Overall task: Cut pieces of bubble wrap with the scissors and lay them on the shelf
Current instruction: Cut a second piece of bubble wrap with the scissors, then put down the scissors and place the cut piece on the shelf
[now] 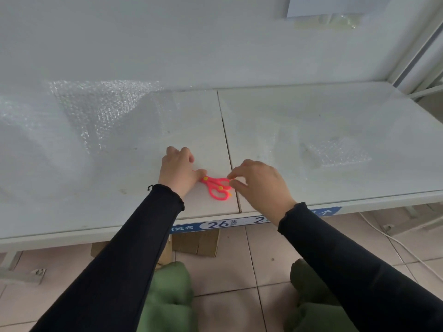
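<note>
Small pink scissors with yellow dots lie on the white shelf near its front edge. My left hand rests over their blade end, fingers curled on the edge of a large bubble wrap sheet that covers the shelf's left half. My right hand pinches the upper handle loop with thumb and fingertips. A cut bubble wrap piece lies flat on the right half of the shelf.
A blue label strip with "26" runs along the shelf's front edge. Cardboard sits under the shelf. A white cable trails over the tiled floor at right. More bubble wrap shows on an upper shelf.
</note>
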Action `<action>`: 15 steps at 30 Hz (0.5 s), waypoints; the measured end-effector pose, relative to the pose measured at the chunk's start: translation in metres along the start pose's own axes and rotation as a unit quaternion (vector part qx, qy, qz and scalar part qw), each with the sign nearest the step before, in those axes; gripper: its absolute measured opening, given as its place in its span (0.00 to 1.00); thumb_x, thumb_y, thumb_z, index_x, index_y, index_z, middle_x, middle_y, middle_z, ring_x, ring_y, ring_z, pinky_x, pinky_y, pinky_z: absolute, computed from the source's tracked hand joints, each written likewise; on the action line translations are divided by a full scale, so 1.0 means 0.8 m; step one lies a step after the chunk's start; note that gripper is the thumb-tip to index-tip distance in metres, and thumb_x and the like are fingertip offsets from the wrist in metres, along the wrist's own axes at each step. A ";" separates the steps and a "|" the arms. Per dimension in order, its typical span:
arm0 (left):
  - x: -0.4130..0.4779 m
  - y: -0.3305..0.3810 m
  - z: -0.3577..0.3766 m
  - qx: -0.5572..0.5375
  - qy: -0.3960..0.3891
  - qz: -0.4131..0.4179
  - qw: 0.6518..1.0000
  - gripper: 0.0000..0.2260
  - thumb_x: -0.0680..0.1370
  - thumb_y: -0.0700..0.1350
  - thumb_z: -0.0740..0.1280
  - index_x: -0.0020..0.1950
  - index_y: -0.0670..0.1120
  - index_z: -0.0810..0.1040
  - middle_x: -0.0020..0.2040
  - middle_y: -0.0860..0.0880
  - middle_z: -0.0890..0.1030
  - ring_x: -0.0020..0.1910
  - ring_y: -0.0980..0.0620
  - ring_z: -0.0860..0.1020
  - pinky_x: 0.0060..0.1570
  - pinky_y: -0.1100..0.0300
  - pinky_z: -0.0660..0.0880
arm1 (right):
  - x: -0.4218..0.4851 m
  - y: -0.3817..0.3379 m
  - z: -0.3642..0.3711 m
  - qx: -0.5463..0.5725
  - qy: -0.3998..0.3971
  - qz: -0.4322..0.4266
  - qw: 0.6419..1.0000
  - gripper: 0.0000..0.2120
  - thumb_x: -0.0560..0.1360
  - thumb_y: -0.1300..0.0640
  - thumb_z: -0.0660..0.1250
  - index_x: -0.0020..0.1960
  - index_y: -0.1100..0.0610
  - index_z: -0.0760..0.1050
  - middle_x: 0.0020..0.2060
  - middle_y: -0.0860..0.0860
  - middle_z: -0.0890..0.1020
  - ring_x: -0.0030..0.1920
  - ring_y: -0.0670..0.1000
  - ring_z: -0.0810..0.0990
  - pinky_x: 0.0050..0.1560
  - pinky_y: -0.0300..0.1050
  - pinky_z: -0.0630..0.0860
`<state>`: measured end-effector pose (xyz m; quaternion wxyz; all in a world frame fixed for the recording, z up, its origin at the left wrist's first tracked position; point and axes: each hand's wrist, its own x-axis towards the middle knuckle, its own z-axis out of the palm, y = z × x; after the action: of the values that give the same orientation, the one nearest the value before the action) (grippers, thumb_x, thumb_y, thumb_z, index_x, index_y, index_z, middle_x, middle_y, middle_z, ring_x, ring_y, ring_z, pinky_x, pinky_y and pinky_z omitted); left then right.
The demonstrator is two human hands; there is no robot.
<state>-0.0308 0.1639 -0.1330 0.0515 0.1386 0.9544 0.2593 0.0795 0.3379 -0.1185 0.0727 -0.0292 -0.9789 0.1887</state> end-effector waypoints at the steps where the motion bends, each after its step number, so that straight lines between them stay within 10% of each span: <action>1: 0.000 0.006 0.001 0.010 0.008 0.018 1.000 0.18 0.75 0.51 0.74 0.60 0.43 0.75 0.61 0.43 0.69 0.60 0.43 0.71 0.57 0.58 0.67 | 0.000 0.009 -0.010 0.006 0.016 0.015 1.000 0.10 0.80 0.49 0.64 0.55 0.49 0.82 0.49 0.47 0.81 0.46 0.49 0.77 0.46 0.46 0.72; 15: 0.008 0.154 0.070 -0.135 -0.071 0.080 0.985 0.26 0.78 0.52 0.70 0.72 0.45 0.67 0.58 0.46 0.76 0.56 0.47 0.76 0.54 0.57 0.71 | -0.022 0.135 -0.054 -0.031 -0.006 0.215 0.976 0.18 0.77 0.51 0.69 0.65 0.54 0.74 0.57 0.57 0.77 0.53 0.58 0.79 0.53 0.48 0.73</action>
<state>0.0021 0.2946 -0.1190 0.1168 0.2246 0.8904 0.3783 0.1069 0.4523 -0.1220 0.0240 -0.2402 -0.9555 0.1697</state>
